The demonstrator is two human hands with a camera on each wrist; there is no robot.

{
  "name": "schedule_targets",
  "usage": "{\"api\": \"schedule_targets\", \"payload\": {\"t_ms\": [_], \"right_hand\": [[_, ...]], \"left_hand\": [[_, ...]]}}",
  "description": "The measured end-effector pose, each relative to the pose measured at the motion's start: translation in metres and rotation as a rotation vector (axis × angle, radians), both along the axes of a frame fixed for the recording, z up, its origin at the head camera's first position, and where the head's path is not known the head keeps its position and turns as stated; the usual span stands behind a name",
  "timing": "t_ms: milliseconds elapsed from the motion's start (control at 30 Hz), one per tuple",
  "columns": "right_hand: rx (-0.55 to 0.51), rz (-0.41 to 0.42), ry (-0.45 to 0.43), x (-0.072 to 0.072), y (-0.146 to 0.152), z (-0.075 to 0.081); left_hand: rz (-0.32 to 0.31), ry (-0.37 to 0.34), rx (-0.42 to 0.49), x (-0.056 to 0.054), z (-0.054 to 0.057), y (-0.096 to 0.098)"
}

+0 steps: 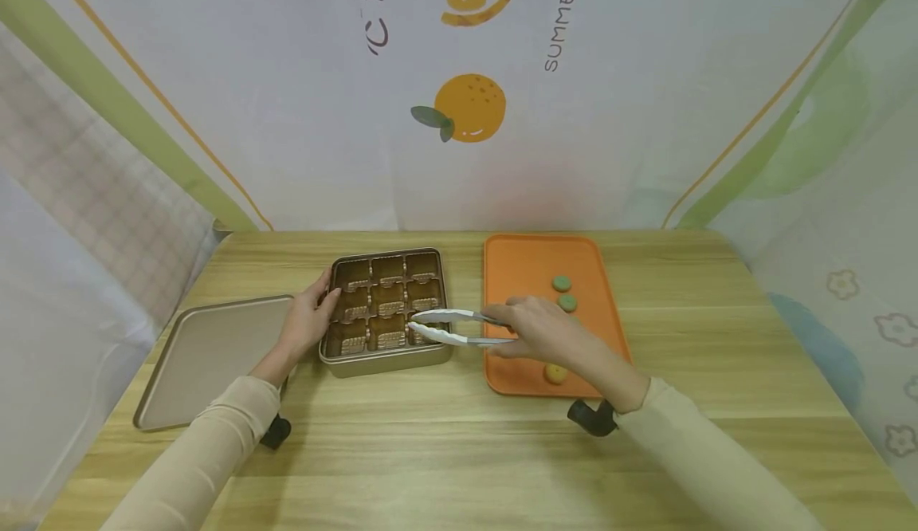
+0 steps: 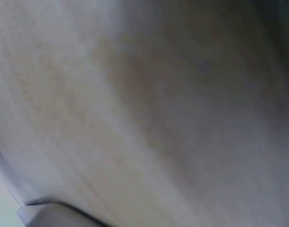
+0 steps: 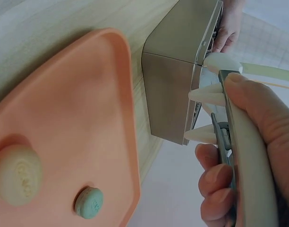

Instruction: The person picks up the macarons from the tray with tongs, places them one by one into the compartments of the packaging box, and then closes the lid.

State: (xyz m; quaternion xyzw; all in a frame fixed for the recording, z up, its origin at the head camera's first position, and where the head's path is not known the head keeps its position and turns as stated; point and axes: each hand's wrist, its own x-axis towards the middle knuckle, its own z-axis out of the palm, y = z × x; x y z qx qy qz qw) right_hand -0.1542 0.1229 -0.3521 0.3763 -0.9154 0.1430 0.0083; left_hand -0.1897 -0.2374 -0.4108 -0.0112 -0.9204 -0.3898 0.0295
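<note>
A bronze-coloured square tin (image 1: 387, 363) stands on the table, fitted with a plastic insert of several compartments. My left hand (image 1: 308, 322) grips its left side, thumb over the rim. With my right hand (image 1: 541, 330) I hold kitchen tongs (image 1: 459, 340), their pale tips slightly apart over the tin's near right compartment. Nothing shows between the tips. Under my right hand lies an orange tray (image 1: 519, 272) with two green macarons (image 1: 562, 283) and a yellow macaron (image 1: 555, 373). In the right wrist view the tongs' pale tips (image 3: 203, 135) overlap the tin's rim.
Left of the tin lies a flat beige lid (image 1: 222, 355), partly behind my left forearm. The wooden table (image 1: 430, 451) meets a white printed curtain (image 1: 323, 156) at the back. Dark wrist mounts (image 1: 594, 418) hang below both wrists. The left wrist view is blurred.
</note>
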Motion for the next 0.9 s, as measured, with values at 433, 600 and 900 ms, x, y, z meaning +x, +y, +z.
{"api": "schedule_targets", "payload": {"t_ms": [433, 600, 900], "right_hand": [[-0.082, -0.036, 0.023, 0.008, 0.023, -0.007], [-0.168, -0.021, 0.052, 0.02, 0.065, -0.015], [-0.089, -0.11, 0.031, 0.055, 0.145, -0.021]], "left_hand": [[0.001, 0.02, -0.024, 0.001, 0.0, 0.001], [-0.004, 0.025, -0.02, 0.0, -0.002, 0.001], [-0.01, 0.015, -0.009, -0.001, -0.002, 0.0]]}}
